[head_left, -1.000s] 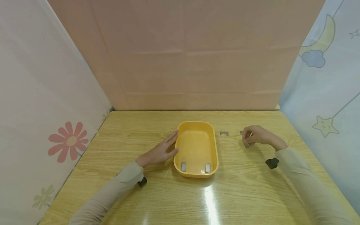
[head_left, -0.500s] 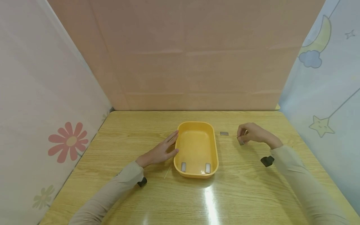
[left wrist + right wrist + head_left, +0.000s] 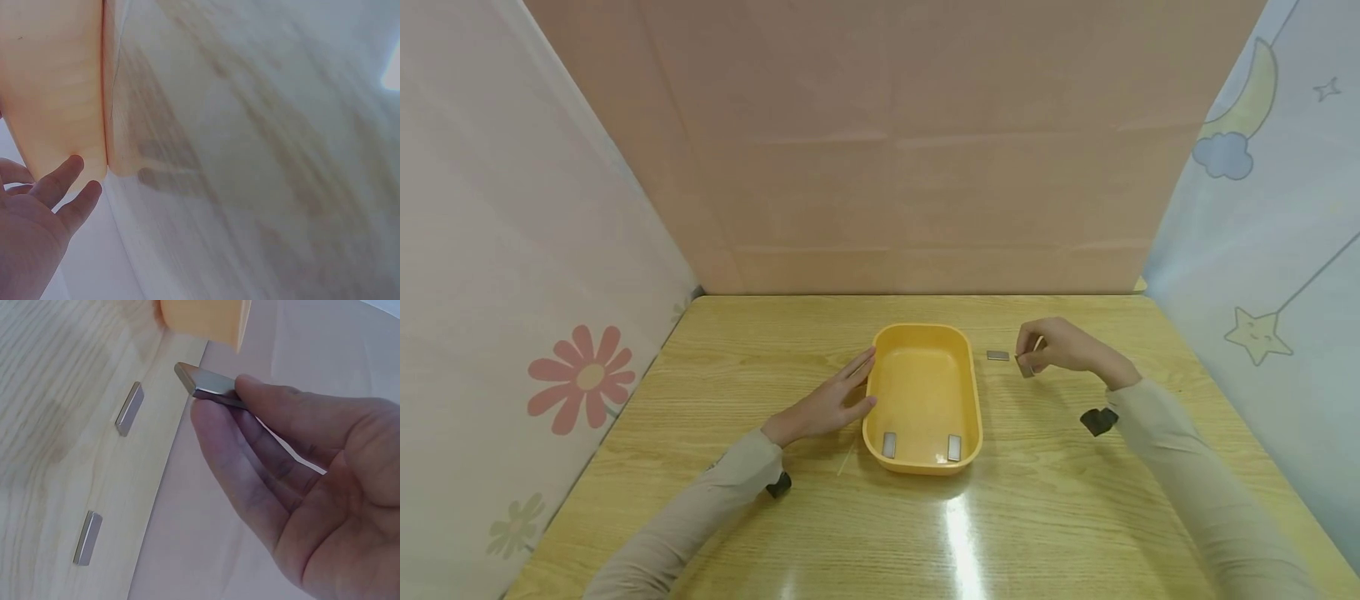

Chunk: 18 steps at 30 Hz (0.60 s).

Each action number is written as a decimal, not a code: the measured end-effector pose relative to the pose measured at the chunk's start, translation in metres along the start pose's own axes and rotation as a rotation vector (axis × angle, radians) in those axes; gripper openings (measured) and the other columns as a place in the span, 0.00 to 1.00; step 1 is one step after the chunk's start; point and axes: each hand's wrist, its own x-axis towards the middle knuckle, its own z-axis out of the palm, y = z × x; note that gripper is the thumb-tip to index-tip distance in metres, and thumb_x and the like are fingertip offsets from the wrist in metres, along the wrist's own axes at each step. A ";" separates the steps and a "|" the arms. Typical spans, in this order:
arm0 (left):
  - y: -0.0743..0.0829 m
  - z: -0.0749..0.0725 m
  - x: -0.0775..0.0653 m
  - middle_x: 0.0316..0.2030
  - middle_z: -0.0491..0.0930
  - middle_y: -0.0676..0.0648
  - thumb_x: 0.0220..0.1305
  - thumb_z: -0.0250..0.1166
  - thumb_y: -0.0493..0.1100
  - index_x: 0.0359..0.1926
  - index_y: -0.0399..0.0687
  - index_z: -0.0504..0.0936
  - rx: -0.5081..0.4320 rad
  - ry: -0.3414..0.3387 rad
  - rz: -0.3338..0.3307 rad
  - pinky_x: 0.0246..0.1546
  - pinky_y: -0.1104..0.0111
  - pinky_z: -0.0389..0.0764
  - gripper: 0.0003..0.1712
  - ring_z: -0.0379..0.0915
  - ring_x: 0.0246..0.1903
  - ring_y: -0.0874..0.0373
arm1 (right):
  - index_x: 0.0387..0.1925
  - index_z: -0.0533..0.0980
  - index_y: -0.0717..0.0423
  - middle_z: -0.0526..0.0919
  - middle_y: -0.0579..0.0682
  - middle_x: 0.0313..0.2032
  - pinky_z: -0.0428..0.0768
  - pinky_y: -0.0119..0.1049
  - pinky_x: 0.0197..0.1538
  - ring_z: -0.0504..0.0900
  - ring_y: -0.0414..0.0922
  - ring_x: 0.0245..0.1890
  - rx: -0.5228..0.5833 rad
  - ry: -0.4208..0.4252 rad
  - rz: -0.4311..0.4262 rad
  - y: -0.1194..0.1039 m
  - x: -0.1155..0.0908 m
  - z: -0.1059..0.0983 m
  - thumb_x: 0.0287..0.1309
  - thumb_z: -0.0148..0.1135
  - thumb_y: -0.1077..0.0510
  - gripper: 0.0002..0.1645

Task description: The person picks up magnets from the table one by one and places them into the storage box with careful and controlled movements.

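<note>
A yellow plastic tray [image 3: 976,400] stands on the wooden table, with two flat silver metal blocks lying in its near end, a left block [image 3: 889,445] and a right block [image 3: 954,447]. My left hand [image 3: 823,408] rests its straight, spread fingers against the tray's left side; the left wrist view has those fingertips at the tray wall [image 3: 56,94]. Between thumb and fingers, my right hand [image 3: 1060,343] pinches another metal block [image 3: 209,384], right of the tray. Two more blocks lie on the table in the right wrist view, a nearer block [image 3: 130,409] and a farther block [image 3: 88,537].
The wooden table [image 3: 737,533] reaches back to a plain pinkish curtain [image 3: 880,167]. Patterned cloth walls flank it, with a flower print [image 3: 589,375] on the left and a star print [image 3: 1257,335] on the right. A dark wrist device [image 3: 1099,421] hangs below the right cuff.
My right hand has moved left toward the tray, carrying the pinched metal block. The left hand and the tray have stayed in place.
</note>
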 end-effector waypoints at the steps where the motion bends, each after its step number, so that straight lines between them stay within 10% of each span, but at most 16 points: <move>1: 0.000 0.000 0.000 0.79 0.34 0.45 0.77 0.50 0.55 0.77 0.36 0.42 0.000 -0.001 0.001 0.68 0.49 0.58 0.43 0.41 0.74 0.46 | 0.35 0.78 0.64 0.82 0.55 0.34 0.84 0.42 0.37 0.84 0.49 0.31 0.005 0.001 -0.003 -0.002 0.001 0.000 0.64 0.64 0.66 0.03; 18: 0.001 -0.002 -0.001 0.78 0.34 0.43 0.77 0.50 0.55 0.77 0.35 0.42 -0.008 -0.012 -0.005 0.68 0.47 0.56 0.43 0.39 0.75 0.46 | 0.33 0.79 0.62 0.85 0.54 0.33 0.84 0.49 0.40 0.84 0.51 0.33 0.043 0.012 -0.038 -0.027 0.026 0.007 0.64 0.62 0.69 0.03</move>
